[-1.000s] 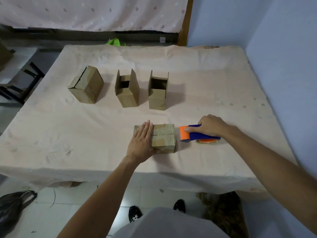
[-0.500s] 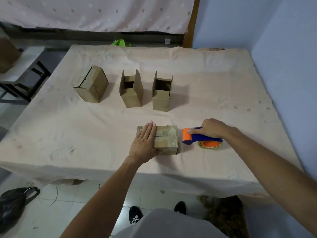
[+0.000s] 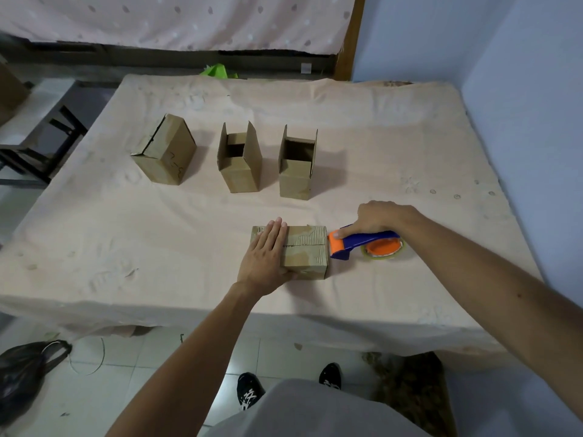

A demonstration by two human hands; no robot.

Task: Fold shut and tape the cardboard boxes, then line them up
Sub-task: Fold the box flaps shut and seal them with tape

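- Contact at the left hand [image 3: 265, 260]: presses flat on the left half of the near cardboard box [image 3: 307, 250], fingers [image 3: 274, 234] straight and pressed together, thumb down along the near side.
- Lies closed under those fingers, centre seam running out from beneath them toward the right thumb.
- At the right hand [image 3: 381, 217]: grips the blue handle of the tape dispenser [image 3: 362, 242], fingers curled round it, thumb on the orange front.
- Rests on the tablecloth [image 3: 94, 231], orange front just beside the box end farthest from the left fingers; orange tape roll [image 3: 383, 247] below the right knuckles.
- Beyond the left fingertips, well apart, in a row: right open box [image 3: 296, 165] and middle open box [image 3: 241, 162], flaps up; closed box [image 3: 164, 149] farthest left, handwriting on its side.
- Behind the wrists, on the floor: black bag [image 3: 19, 370], black shoes [image 3: 249, 391].
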